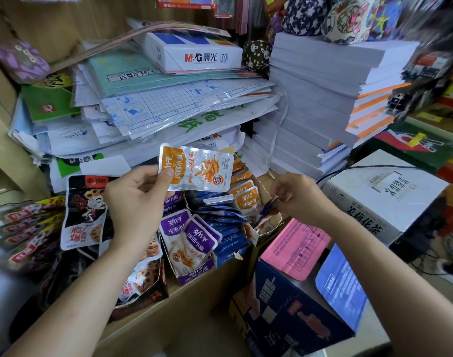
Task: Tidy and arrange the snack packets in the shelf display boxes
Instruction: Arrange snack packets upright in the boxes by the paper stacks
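The person's left hand (135,202) is gripping an orange snack packet (202,168) by its end, thumb on the front, holding it up above the display boxes on the shelf (194,305). The right hand (297,197) is pinching a small purple packet (267,206) just over the orange box (271,224), which is standing beside the blue box (228,256) and the purple box (194,273).
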